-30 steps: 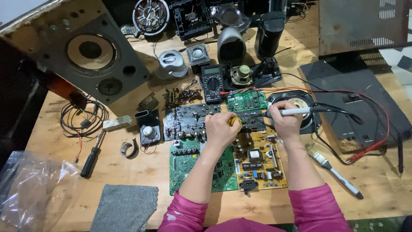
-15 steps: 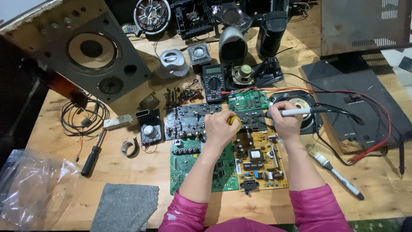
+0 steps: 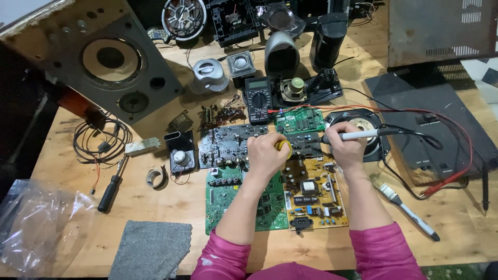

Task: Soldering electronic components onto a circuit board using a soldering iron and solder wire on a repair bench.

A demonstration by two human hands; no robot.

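Wooden tabletop crowded: our left hand is closed round a small yellow roll, over the grey circuit board and green circuit board, with the yellow-brown power board just beside. Our right hand grips a white-handled soldering iron; its long axis lies nearly level, tip pointing left toward the left hand, cable trailing right over the round black speaker. Black multimeter stands behind, a paintbrush right, a black-handled screwdriver well left.
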